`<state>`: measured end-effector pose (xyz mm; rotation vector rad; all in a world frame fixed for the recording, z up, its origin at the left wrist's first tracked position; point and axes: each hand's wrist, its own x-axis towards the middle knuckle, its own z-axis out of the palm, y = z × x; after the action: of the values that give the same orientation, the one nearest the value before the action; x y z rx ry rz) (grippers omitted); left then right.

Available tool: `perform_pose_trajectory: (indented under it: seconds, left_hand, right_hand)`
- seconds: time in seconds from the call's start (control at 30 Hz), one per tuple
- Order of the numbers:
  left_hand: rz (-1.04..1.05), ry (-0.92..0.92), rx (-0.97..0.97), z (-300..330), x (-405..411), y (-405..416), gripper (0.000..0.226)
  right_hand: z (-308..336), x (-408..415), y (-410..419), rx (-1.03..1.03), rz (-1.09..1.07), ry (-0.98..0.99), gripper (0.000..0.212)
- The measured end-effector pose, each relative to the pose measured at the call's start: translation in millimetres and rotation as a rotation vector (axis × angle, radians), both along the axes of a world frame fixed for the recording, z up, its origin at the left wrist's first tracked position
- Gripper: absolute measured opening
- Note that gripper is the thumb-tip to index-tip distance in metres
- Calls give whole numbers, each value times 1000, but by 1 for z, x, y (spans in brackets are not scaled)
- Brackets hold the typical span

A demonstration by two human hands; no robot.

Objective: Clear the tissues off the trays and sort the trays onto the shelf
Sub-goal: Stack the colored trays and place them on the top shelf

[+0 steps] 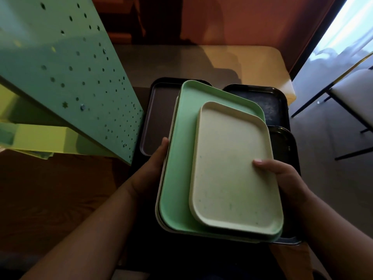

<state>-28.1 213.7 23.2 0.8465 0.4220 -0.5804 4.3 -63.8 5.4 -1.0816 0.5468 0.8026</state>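
Cream-coloured, the small tray (236, 168) lies on top of a green tray (179, 158) in a stack that we hold over dark trays (270, 104) on the bench (181, 61). Our left hand (153, 168) grips the stack's left edge; our right hand (282, 176) holds its right edge, thumb pressed on the cream tray. We note a green perforated shelf panel (70, 77) at left.
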Motion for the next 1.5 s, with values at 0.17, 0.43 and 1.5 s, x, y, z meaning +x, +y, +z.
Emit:
perform_pose_trajectory:
  seconds: [0.17,0.43,1.5]
  left_hand:
    - [45,-63,1318,-57,30,30,30]
    - [-534,66,1864,-111,62,28,64]
    - [309,-111,509,-37,-5,-15,18]
  right_hand:
    - [-11,-16,9,36,-117,-43,59]
    - [-15,-24,-1,-44,-177,-33,96]
    - [11,2,-28,-31,-190,-174,65]
